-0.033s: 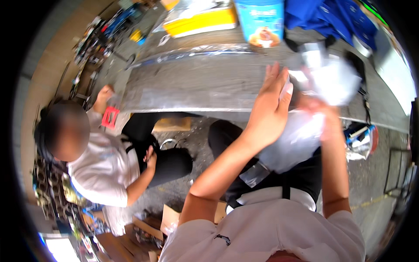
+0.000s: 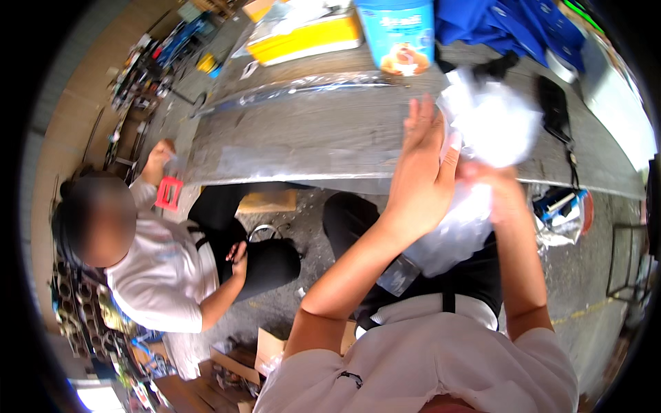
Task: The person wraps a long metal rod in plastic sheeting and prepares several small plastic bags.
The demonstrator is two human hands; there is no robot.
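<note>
A translucent plastic bag is held upright over my lap, at the table's near edge. Its blurred, whitish upper part flares out over the table. My right hand, smeared by motion, is closed round the bag's gathered middle. Alongside it, my left hand has its fingers stretched upward and the palm side turned to the plastic; its fingers appear straight, not wrapped round it. What the bag contains cannot be made out. A small clear packet lies on my lap below the bag.
The grey table bears a yellow box, a blue tub, blue cloth and a black strapped object. On the left sits another person, a red item near one hand. Cardboard boxes stand behind.
The view has shifted slightly. The bag's upper part has swung left toward my left hand. My right hand keeps its grip, and my left fingers remain stretched.
</note>
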